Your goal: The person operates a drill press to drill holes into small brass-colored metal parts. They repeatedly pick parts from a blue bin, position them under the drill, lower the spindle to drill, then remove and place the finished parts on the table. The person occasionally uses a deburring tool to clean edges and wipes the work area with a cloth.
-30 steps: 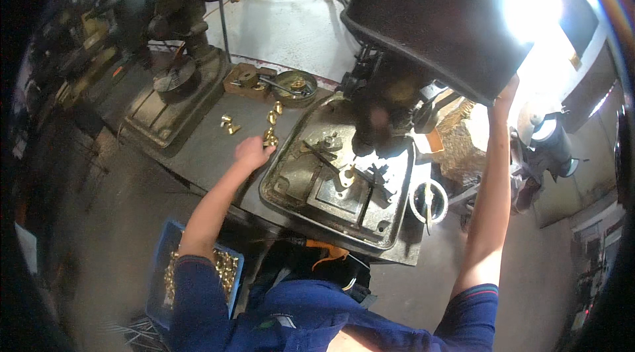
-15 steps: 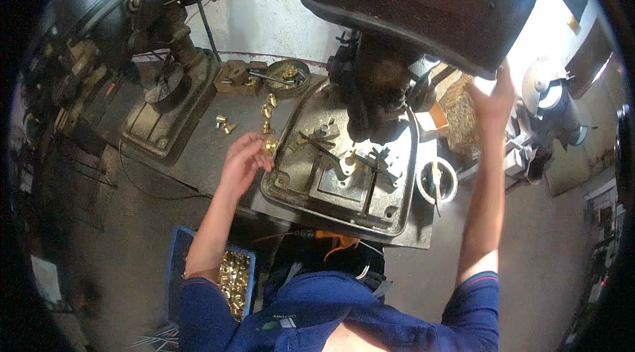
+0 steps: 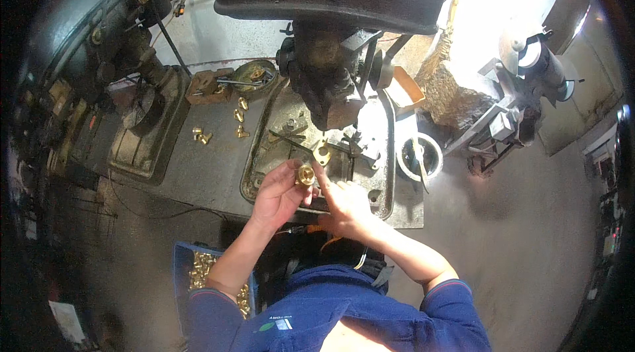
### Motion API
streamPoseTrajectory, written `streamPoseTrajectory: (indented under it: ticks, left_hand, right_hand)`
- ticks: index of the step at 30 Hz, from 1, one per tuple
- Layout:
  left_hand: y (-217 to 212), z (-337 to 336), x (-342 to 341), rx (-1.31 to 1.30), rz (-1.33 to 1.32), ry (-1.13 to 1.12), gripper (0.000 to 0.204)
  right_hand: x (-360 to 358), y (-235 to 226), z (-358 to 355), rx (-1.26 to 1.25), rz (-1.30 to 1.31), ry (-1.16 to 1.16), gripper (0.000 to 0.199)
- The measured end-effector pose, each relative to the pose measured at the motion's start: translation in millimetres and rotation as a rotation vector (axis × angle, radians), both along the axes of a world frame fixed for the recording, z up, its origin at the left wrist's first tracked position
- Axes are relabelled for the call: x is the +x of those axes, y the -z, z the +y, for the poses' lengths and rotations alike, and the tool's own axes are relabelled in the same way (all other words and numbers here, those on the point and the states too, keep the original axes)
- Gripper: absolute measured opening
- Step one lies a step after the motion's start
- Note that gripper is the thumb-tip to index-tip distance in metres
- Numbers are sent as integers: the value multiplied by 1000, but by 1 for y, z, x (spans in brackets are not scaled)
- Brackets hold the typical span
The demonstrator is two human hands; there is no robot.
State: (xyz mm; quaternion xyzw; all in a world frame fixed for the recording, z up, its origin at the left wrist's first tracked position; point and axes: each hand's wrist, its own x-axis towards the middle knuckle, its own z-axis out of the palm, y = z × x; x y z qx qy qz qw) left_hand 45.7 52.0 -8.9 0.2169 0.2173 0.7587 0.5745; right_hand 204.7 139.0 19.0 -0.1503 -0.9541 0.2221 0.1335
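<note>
A round brass fitting (image 3: 305, 175) is pinched between the fingertips of my left hand (image 3: 276, 200), its ring-shaped end facing up. Close on its right is my right hand (image 3: 347, 208), index finger stretched out beside the fitting; whether it touches is unclear. The other fingers of that hand are loosely bent, and nothing shows in them. Both hands are over the front part of a drill press table (image 3: 250, 183). Behind them, under the drill press head (image 3: 324, 74), lies a flat brass-coloured plate (image 3: 322, 152) with a hole, clamped among dark metal bars.
Several brass fittings (image 3: 239, 115) stand on the bench to the left, near a round dish (image 3: 254, 76). A white bucket (image 3: 401, 157) with a brush is on the right. Below left is a blue crate (image 3: 182, 279) of brass parts. A second drill press (image 3: 142, 134) stands further left.
My right hand has come down from beside the drill press head to my left hand. The left hand has brought the brass fitting rightward over the press table. The view has shifted.
</note>
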Motion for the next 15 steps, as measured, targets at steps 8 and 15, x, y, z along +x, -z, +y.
streamPoseTrajectory:
  ticks: [8,15]
  left_hand:
    - [1,23,-13,-178,1298,-275,17]
    - [25,72,-24,-212,2118,-326,21]
  right_hand:
    - [50,-11,11,95,164,-67,65]
    - [75,-9,26,61,152,44,53]
